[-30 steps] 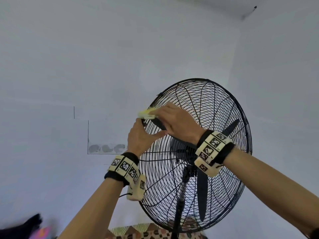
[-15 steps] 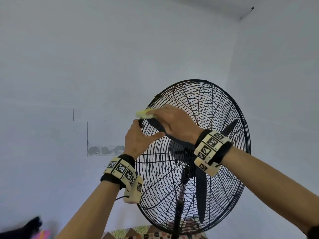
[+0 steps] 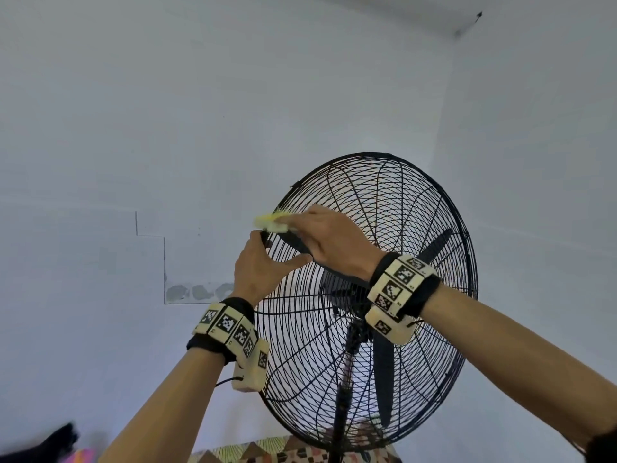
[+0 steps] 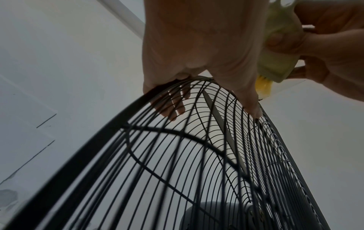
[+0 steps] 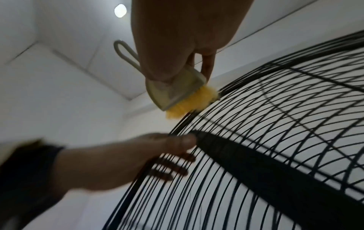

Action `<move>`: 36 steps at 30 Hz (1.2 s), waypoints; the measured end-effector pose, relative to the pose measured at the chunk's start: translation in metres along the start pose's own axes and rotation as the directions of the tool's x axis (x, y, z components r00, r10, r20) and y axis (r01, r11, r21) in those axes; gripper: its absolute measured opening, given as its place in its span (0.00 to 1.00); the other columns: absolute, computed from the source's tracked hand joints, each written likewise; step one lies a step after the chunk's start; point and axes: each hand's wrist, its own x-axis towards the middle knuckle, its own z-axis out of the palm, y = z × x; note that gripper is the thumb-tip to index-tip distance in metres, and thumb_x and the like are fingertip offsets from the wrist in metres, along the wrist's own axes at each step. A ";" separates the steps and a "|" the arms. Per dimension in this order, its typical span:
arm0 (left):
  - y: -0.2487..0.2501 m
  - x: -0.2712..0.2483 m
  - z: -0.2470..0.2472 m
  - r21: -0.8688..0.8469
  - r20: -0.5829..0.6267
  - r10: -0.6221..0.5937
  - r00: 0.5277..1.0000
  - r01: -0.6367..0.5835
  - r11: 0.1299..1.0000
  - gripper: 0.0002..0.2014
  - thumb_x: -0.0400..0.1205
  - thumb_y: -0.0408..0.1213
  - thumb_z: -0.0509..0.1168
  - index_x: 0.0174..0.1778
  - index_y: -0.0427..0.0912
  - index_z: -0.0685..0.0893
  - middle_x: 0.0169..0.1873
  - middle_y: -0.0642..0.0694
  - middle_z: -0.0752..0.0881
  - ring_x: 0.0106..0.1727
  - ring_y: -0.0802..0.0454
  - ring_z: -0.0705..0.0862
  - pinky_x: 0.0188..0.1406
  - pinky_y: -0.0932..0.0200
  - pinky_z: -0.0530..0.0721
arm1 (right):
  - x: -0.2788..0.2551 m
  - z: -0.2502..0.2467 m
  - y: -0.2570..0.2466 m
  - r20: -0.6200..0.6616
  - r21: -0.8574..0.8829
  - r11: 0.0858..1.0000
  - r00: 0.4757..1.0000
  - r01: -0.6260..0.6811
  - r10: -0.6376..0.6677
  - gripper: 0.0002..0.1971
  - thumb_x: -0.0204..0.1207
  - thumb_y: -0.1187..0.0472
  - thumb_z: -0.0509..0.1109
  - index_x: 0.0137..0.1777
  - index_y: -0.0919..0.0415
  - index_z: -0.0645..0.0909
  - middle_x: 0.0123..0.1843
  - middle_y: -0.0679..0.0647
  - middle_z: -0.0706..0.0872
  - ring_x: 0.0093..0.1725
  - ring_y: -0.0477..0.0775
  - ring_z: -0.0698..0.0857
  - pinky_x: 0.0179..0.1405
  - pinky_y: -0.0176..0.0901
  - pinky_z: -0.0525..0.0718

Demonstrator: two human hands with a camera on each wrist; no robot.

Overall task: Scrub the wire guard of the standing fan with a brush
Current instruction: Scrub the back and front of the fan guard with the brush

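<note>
Black wire guard (image 3: 394, 228) of the standing fan fills the centre and lower right of the head view, round and tilted, on a dark pole (image 3: 340, 409) that runs down to the bottom edge. My left hand (image 3: 260, 269) grips the guard's upper-left rim: the thumb lies on the front wires and the fingers (image 4: 173, 107) curl over the rim behind them. My right hand (image 3: 327, 238) reaches across from the right and pinches a small cream-handled brush with yellow bristles (image 5: 187, 99), thumb pressed on its flat back. The bristles touch the guard's outer rim just above my left hand, at the upper left of the cage. Dark fan blades (image 3: 384, 372) show through the wires near the hub. Both wrists carry cream bands with black-and-white square markers (image 3: 397, 289). A pale wall (image 3: 167, 111) stands behind, and a patterned surface (image 3: 267, 451) peeks in at the bottom centre.
</note>
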 end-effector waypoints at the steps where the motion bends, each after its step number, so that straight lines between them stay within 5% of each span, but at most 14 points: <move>1: 0.000 -0.001 -0.001 -0.001 0.002 -0.002 1.000 0.002 1.000 0.51 0.66 0.70 0.80 0.77 0.44 0.72 0.71 0.47 0.83 0.71 0.46 0.82 0.65 0.52 0.79 | 0.003 -0.003 0.004 -0.033 0.024 1.000 0.999 -0.016 0.017 0.19 0.83 0.69 0.68 0.73 0.63 0.81 0.47 0.59 0.90 0.41 0.51 0.80 0.36 0.49 0.85; 4: 0.000 -0.004 -0.002 -0.011 0.003 -0.008 1.000 0.008 1.000 0.52 0.64 0.71 0.80 0.76 0.44 0.72 0.69 0.47 0.83 0.70 0.46 0.82 0.66 0.49 0.81 | 0.013 -0.019 0.037 -0.280 0.026 0.978 0.938 -0.205 0.205 0.18 0.86 0.68 0.65 0.74 0.61 0.81 0.56 0.58 0.92 0.47 0.51 0.86 0.47 0.51 0.87; 7: 0.002 -0.005 -0.001 -0.018 0.006 -0.001 1.000 0.001 1.000 0.52 0.64 0.72 0.80 0.77 0.44 0.72 0.69 0.46 0.83 0.70 0.46 0.82 0.68 0.47 0.82 | 0.012 -0.027 0.060 -0.462 -0.016 0.909 0.809 -0.417 0.364 0.18 0.88 0.68 0.64 0.76 0.59 0.81 0.49 0.54 0.91 0.41 0.48 0.82 0.42 0.46 0.86; 12: 0.001 -0.001 0.000 -0.010 -0.006 -0.007 1.000 0.007 1.000 0.52 0.64 0.71 0.80 0.77 0.43 0.72 0.70 0.46 0.83 0.70 0.46 0.82 0.67 0.48 0.82 | -0.016 0.006 0.021 -0.191 0.004 0.983 0.964 -0.185 0.182 0.19 0.85 0.67 0.64 0.75 0.59 0.81 0.48 0.57 0.89 0.41 0.49 0.79 0.39 0.49 0.87; 15: -0.002 0.000 -0.001 -0.024 0.002 -0.009 1.000 0.009 1.000 0.52 0.65 0.70 0.81 0.78 0.44 0.72 0.71 0.46 0.83 0.72 0.46 0.82 0.69 0.47 0.82 | -0.018 0.011 0.008 -0.135 0.053 0.996 0.988 -0.074 0.081 0.18 0.86 0.62 0.62 0.73 0.61 0.81 0.48 0.60 0.90 0.38 0.50 0.83 0.35 0.43 0.84; 17: -0.003 -0.001 -0.001 -0.022 0.004 0.002 1.000 -0.002 1.000 0.53 0.63 0.72 0.80 0.77 0.44 0.72 0.70 0.46 0.83 0.71 0.45 0.82 0.68 0.46 0.82 | -0.010 0.003 0.024 -0.285 0.082 0.976 0.934 -0.200 0.216 0.16 0.89 0.61 0.62 0.74 0.60 0.80 0.45 0.55 0.90 0.31 0.44 0.80 0.29 0.38 0.81; 19: -0.004 -0.002 0.000 -0.026 0.004 0.012 1.000 -0.012 1.000 0.53 0.62 0.74 0.79 0.76 0.45 0.72 0.70 0.46 0.83 0.70 0.45 0.82 0.69 0.45 0.83 | 0.000 -0.008 0.046 -0.441 0.098 0.914 0.806 -0.395 0.395 0.17 0.91 0.60 0.62 0.77 0.59 0.79 0.45 0.53 0.89 0.31 0.42 0.80 0.31 0.34 0.78; 22: -0.003 -0.002 0.000 -0.015 0.006 0.005 1.000 -0.005 1.000 0.55 0.61 0.76 0.78 0.76 0.44 0.72 0.70 0.45 0.83 0.70 0.44 0.82 0.69 0.42 0.83 | -0.002 -0.007 0.064 -0.515 0.100 0.865 0.718 -0.491 0.467 0.14 0.89 0.63 0.64 0.70 0.66 0.83 0.53 0.60 0.90 0.45 0.54 0.86 0.41 0.50 0.87; 24: -0.002 -0.002 0.001 -0.005 0.004 0.002 1.000 -0.002 1.000 0.55 0.61 0.76 0.77 0.76 0.43 0.72 0.70 0.44 0.83 0.70 0.44 0.82 0.69 0.41 0.83 | -0.008 0.002 0.051 -0.486 0.089 0.909 0.779 -0.408 0.397 0.09 0.87 0.66 0.66 0.61 0.68 0.84 0.51 0.60 0.88 0.44 0.53 0.84 0.40 0.53 0.87; 27: -0.003 0.000 0.000 0.008 -0.002 -0.001 1.000 0.001 1.000 0.54 0.63 0.74 0.79 0.77 0.42 0.72 0.71 0.44 0.83 0.71 0.43 0.82 0.69 0.44 0.83 | -0.021 0.019 0.017 -0.319 0.068 0.973 0.919 -0.223 0.233 0.08 0.84 0.69 0.70 0.61 0.68 0.86 0.49 0.59 0.89 0.45 0.45 0.80 0.42 0.34 0.80; 29: -0.005 0.000 -0.001 0.001 0.005 -0.005 1.000 0.005 1.000 0.53 0.64 0.72 0.80 0.77 0.42 0.72 0.71 0.44 0.83 0.71 0.44 0.82 0.67 0.47 0.82 | -0.024 0.019 0.011 -0.273 0.095 0.976 0.938 -0.196 0.215 0.11 0.83 0.68 0.72 0.63 0.68 0.86 0.51 0.59 0.91 0.46 0.46 0.82 0.47 0.33 0.79; 32: -0.005 -0.002 -0.002 -0.007 0.015 0.004 1.000 -0.004 1.000 0.52 0.64 0.72 0.80 0.76 0.43 0.72 0.70 0.45 0.83 0.70 0.43 0.82 0.66 0.46 0.82 | -0.017 0.002 0.034 -0.482 0.138 0.928 0.795 -0.347 0.369 0.10 0.86 0.61 0.69 0.63 0.62 0.88 0.52 0.58 0.92 0.48 0.56 0.88 0.48 0.53 0.86; 34: -0.004 -0.003 -0.002 -0.013 0.016 0.006 1.000 -0.006 1.000 0.53 0.63 0.73 0.79 0.77 0.43 0.72 0.72 0.44 0.82 0.72 0.43 0.81 0.68 0.45 0.81 | -0.012 -0.009 0.059 -0.559 0.134 0.849 0.669 -0.510 0.490 0.12 0.88 0.57 0.67 0.66 0.57 0.87 0.48 0.56 0.92 0.44 0.57 0.87 0.43 0.50 0.85; 36: -0.002 -0.003 -0.001 -0.001 0.016 0.002 1.000 -0.002 1.000 0.55 0.63 0.74 0.79 0.78 0.42 0.71 0.73 0.43 0.82 0.73 0.42 0.81 0.69 0.44 0.81 | -0.011 -0.011 0.072 -0.560 0.074 0.804 0.642 -0.590 0.523 0.14 0.89 0.56 0.65 0.68 0.58 0.86 0.42 0.55 0.90 0.39 0.56 0.86 0.35 0.47 0.83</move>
